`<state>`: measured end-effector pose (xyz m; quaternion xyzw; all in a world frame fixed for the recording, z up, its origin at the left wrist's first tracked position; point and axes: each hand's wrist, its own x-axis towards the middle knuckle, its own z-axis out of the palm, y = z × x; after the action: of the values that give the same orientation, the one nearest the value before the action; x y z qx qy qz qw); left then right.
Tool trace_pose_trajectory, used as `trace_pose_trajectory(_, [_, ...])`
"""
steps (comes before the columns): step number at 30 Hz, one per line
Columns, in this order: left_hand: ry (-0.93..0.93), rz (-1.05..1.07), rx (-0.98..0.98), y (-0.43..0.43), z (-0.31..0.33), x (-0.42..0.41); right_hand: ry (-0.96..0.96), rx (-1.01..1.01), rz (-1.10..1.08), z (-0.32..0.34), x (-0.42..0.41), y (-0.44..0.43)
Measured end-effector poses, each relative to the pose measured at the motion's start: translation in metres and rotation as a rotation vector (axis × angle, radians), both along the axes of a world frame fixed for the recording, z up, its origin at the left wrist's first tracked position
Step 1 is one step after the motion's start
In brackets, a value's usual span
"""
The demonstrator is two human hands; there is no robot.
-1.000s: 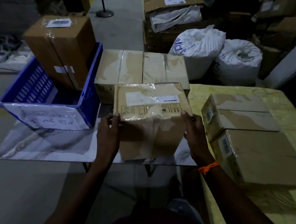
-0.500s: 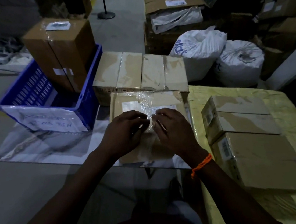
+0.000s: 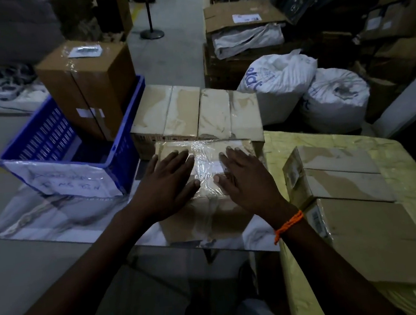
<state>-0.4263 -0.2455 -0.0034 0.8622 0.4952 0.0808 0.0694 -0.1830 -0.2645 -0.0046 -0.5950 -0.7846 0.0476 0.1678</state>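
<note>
Work in hand: we are pressing a clear film patch (image 3: pixel 203 164) down onto the top of a taped cardboard parcel (image 3: pixel 203 218).
Left hand: our left hand (image 3: pixel 168 184) is lying flat on the parcel's left half, fingers straight and spread wide, gripping nothing. Its thumb is touching the film's left edge.
Right hand: our right hand (image 3: pixel 245 179) is mirroring it on the right half, fingers straight and spread, palm down, holding nothing. An orange thread (image 3: pixel 288 225) is circling its wrist.
Where the parcel is: it is sitting directly under both palms on the marble-patterned tabletop (image 3: pixel 41 216), its near end sticking out toward us below the wrists.
Done so far: we are judging the parcel closed and taped, with the film and a pale label beneath it already laid between the hands.
Left to do: the film is looking wrinkled between the thumbs, so we are expecting more smoothing outward, then moving the parcel on. Where to, we cannot tell.
Beyond the fingertips: a row of taped boxes (image 3: pixel 197 112) is sitting just beside the parcel's far edge.
Left of the left hand: a blue crate (image 3: pixel 53 137) is holding a tall brown box (image 3: pixel 86 85) that is standing upright.
Right of the right hand: flat cartons (image 3: pixel 340 176) are lying on a yellow-covered table (image 3: pixel 392 143), apart from the parcel.
Far beyond the right hand: white sacks (image 3: pixel 278 78) are slumping on the floor.
</note>
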Motion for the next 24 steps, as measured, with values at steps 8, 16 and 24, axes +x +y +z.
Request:
trace_pose_trajectory(8, [-0.018, -0.001, 0.063, -0.006, -0.009, 0.000, -0.051, -0.034, -0.056, -0.005, -0.005, -0.008])
trace_pose_trajectory(16, [-0.333, 0.176, 0.033, -0.015, -0.017, 0.001, 0.411, -0.044, -0.364, -0.011, -0.003, -0.017])
trace_pose_trajectory(24, [-1.026, 0.406, -0.484, -0.029, -0.017, -0.020, 0.987, -0.328, -0.396, -0.012, 0.010, -0.035])
